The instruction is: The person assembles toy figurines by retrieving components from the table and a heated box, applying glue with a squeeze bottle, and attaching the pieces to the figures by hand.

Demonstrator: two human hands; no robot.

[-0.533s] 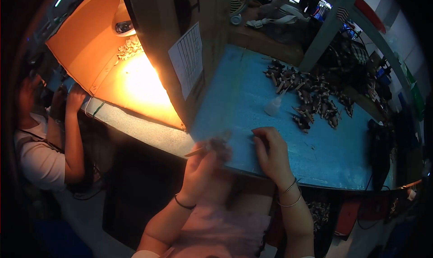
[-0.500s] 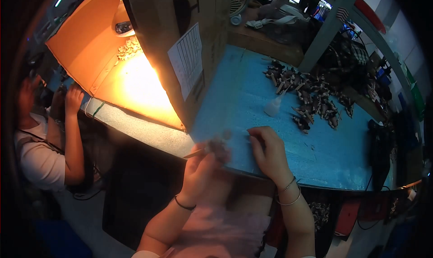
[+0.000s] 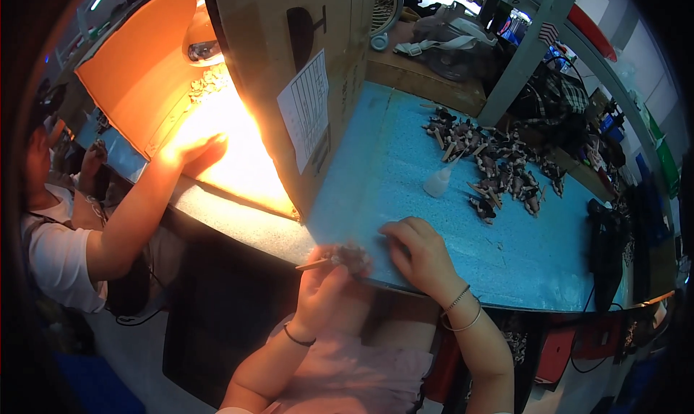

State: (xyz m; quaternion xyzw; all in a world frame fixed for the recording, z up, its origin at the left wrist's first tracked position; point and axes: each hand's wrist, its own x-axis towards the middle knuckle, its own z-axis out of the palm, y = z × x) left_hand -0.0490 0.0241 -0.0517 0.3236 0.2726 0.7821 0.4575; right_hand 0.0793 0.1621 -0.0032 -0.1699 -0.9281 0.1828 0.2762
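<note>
So the person's left hand (image 3: pixel 316 291) has its grip closed around a small, dark, lumpy figure-like piece (image 3: pixel 352 261) right at the near edge of the flat, blue-topped desk (image 3: pixel 557 258), roughly 9 o'clock from the right hand (image 3: pixel 423 253). A thin, tan, wood-looking stick (image 3: pixel 312 265) pokes out of that grip toward 9 o'clock too. The right hand's grip is loosely curled, thumb a bit apart from the fingers, and honestly you can't tell if there's anything in it. For doing this well, a light pinch with the thumb seems smart, since the piece looks knobbly and crushing it could bend bits; keeping it over the desk rather than past the edge would probably save a drop, and some steadiness would help, 'cause it's pretty blurry. Headcount, taking the right hand as clock centre: one held piece, one stick, one translucent white squeeze bottle (image 3: pixel 437 183) with a pointed tip near 12 o'clock, one heap of dark-and-tan small figures (image 3: pixel 506 161) at 1 o'clock (too tangled to count), one tall brown cardboard box (image 3: pixel 332 45) at 11, and one co-worker's hand (image 3: pixel 202 150) in the glow around 10.
</note>
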